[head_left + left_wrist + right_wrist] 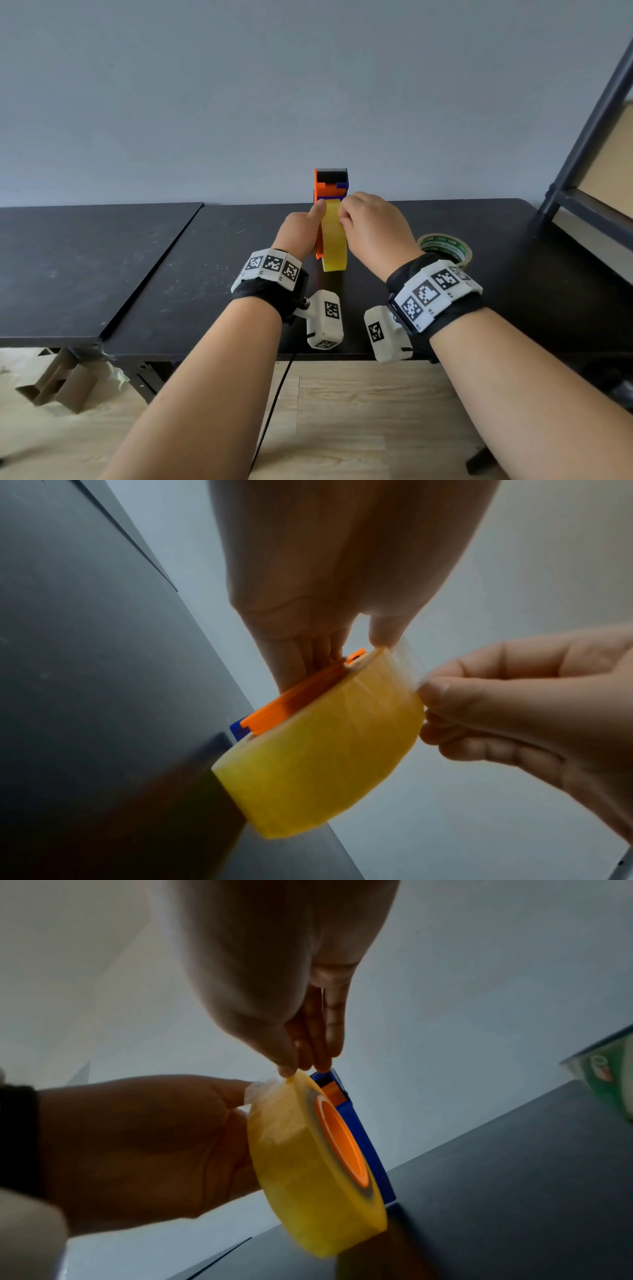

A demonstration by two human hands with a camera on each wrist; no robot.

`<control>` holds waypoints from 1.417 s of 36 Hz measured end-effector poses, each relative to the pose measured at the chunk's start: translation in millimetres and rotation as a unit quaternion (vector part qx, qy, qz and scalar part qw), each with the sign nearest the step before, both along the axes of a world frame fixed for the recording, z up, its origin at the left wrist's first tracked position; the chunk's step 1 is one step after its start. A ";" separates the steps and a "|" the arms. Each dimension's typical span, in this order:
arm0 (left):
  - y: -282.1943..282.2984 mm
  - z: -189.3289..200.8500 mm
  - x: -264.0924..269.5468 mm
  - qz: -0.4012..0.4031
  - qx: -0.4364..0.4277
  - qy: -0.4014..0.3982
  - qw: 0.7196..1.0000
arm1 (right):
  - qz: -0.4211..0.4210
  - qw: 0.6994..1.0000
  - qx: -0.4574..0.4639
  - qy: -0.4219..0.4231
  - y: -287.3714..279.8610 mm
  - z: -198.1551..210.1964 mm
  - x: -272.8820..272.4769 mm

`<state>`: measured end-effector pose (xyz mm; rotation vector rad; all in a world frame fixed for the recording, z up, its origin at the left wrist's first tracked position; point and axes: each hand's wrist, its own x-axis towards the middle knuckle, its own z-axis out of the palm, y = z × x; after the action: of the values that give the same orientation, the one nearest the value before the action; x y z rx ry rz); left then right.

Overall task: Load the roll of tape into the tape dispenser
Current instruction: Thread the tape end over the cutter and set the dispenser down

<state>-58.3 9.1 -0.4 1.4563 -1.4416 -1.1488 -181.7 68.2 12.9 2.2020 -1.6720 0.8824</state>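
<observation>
Left hand (301,229) gripped the orange plastic tape dispenser (330,186); right hand (371,228) pinched the translucent yellow tape roll (334,246)'s loose end, which might restick beside the dispenser.

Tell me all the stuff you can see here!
tape roll: one, yellow, mounted on the dispenser
tape dispenser: one, orange and blue, upright on the table
second tape roll: one, green core, lying flat to the right
tables: two, black, side by side
shelf frame: one, dark, far right
cardboard: brown, on the floor, left
left hand: holds the dispenser
right hand: pinches the tape's loose end
</observation>
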 end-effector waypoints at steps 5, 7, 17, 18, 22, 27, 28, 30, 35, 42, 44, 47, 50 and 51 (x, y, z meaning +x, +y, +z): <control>2.0 0.3 0.7 0.004 0.005 0.005 1.000 | 0.003 0.998 0.055 -0.033 -1.6 -2.6 2.2; 1.9 0.7 0.9 0.005 0.008 0.003 1.000 | 0.004 0.996 0.076 -0.056 -2.5 -2.4 2.8; 1.9 1.9 0.7 0.005 0.008 -0.005 1.000 | 0.014 0.987 0.067 -0.145 -1.2 -9.3 -1.9; 2.1 2.3 0.5 0.005 0.007 -0.006 1.000 | 0.017 0.986 0.066 -0.153 -0.7 -10.1 -2.7; 2.6 3.9 -0.7 0.010 0.008 -0.012 1.000 | 0.024 0.981 0.065 -0.179 0.7 -12.3 -3.1; 3.0 3.5 0.4 0.005 0.012 -0.013 1.000 | 0.033 0.981 0.042 -0.187 -0.2 -7.9 -2.4; 3.3 3.6 0.7 0.002 0.011 -0.012 1.000 | 0.036 0.981 0.036 -0.185 -0.4 -7.4 -2.6; 4.1 4.2 0.8 0.000 0.007 -0.010 1.000 | 0.037 0.983 0.020 -0.178 -0.6 -6.8 -2.7; 5.9 4.6 -0.1 -0.004 0.003 -0.013 1.000 | 0.032 0.987 0.003 -0.159 -0.2 -6.1 -1.1; 8.4 5.7 2.6 -0.026 -0.007 -0.028 0.999 | 0.020 0.992 0.035 -0.121 1.5 -4.3 1.0; 8.2 4.4 4.0 -0.028 -0.026 -0.027 0.999 | 0.016 0.991 0.048 -0.122 2.1 -3.4 0.8; 9.3 2.7 6.3 -0.034 -0.052 -0.027 0.998 | 0.012 0.991 0.066 -0.119 2.1 -1.2 0.5; 9.2 4.8 4.6 -0.031 -0.039 -0.028 0.998 | 0.012 0.990 0.084 -0.109 2.6 1.0 1.4; 8.7 4.7 4.0 -0.029 -0.034 -0.029 0.999 | 0.012 0.990 0.089 -0.106 2.8 1.6 1.8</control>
<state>-54.3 17.9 4.4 1.4198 -1.5570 -1.0903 -179.9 71.0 14.5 2.3174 -1.8904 1.0451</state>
